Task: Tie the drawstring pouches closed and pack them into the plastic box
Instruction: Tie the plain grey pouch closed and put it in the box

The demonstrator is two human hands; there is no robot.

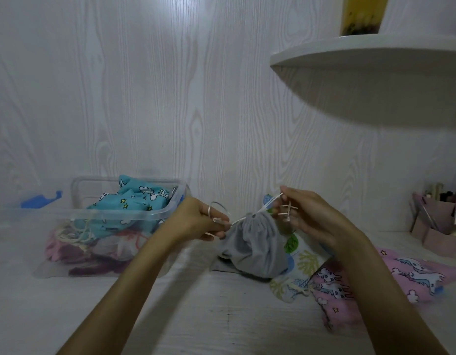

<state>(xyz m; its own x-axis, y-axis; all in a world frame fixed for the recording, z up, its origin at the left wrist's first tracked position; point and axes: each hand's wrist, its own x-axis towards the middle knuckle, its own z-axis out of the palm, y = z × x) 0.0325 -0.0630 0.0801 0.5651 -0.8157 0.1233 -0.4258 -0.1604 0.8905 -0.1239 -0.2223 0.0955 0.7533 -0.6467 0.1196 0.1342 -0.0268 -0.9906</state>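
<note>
A grey drawstring pouch [255, 244] stands on the white table, its mouth gathered tight. My left hand [196, 221] pinches one end of its pale cord [218, 208], which loops above my fingers. My right hand [306, 216] grips the other end, with the cord wound around my fingers. The cord runs taut between both hands across the pouch's mouth. The clear plastic box [155, 216] sits to the left and holds a teal cloud-print pouch [134, 203] on top of pink and white ones.
A leaf-print pouch [302, 265] and a pink unicorn-print pouch [375, 280] lie right of the grey one. A pink organiser with pens [436, 221] stands at the far right. A white shelf [370, 52] juts out overhead. A blue object [40, 199] lies at the far left.
</note>
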